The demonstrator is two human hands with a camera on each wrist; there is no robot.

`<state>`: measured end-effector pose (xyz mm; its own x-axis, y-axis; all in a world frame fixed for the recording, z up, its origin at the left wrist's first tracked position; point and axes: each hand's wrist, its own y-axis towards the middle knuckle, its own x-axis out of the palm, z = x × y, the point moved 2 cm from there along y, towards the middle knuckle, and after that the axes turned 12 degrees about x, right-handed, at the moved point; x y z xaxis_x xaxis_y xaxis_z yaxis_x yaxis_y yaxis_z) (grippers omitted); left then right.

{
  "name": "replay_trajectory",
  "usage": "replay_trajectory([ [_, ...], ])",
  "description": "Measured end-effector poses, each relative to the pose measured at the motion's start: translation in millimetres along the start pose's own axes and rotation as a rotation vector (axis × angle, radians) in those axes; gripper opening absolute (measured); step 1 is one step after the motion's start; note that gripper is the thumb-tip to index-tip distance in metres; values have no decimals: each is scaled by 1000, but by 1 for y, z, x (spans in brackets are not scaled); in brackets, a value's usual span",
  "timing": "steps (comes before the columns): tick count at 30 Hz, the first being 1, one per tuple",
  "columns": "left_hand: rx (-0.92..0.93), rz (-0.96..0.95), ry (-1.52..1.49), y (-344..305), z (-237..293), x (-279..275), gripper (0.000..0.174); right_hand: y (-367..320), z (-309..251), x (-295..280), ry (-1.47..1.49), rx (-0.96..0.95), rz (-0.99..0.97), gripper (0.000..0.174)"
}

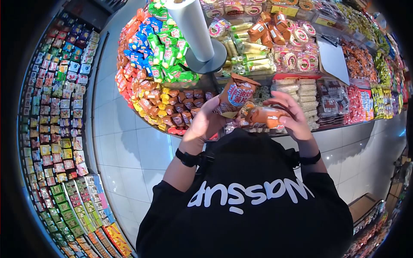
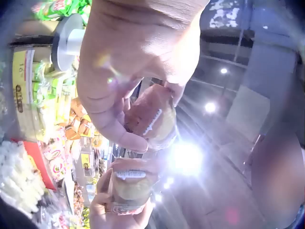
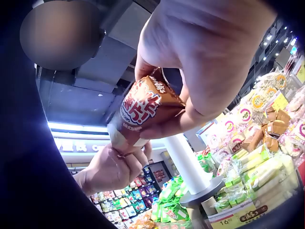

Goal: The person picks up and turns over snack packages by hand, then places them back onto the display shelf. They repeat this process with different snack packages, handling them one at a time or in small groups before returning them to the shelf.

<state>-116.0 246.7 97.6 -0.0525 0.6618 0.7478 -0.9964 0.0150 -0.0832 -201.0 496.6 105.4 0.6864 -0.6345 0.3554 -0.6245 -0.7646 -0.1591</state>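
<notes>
My left hand holds a brown snack bag with red-and-blue printed lettering, its face turned up in the head view. A second brown snack bag is gripped between the thumb and fingers of my right hand. The two bags are close together in front of the chest. The left wrist view has the left hand's bag above and the right hand's bag below it. In the right wrist view the right hand's bag shows white lettering, with the left hand just below.
A display counter ahead carries brown, green and blue packets, plus wrapped rolls. A white plastic-bag roll stands upright on a grey disc. Packed shelves line the left, across a tiled floor.
</notes>
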Motion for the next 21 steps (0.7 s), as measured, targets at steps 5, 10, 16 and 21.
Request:
replay_trajectory([
  [5,80,-136,-29,1,9,-4,65,-7,11,-8,63,-10,15,67],
  [10,102,-128,-126,2,12,1,79,-6,10,-5,9,-16,27,65],
  [16,205,-82,-33,6,16,10,90,1,10,-1,20,19,44,63],
  [21,29,-208,-208,8,29,2,86,7,5,3,-24,37,-8,63],
])
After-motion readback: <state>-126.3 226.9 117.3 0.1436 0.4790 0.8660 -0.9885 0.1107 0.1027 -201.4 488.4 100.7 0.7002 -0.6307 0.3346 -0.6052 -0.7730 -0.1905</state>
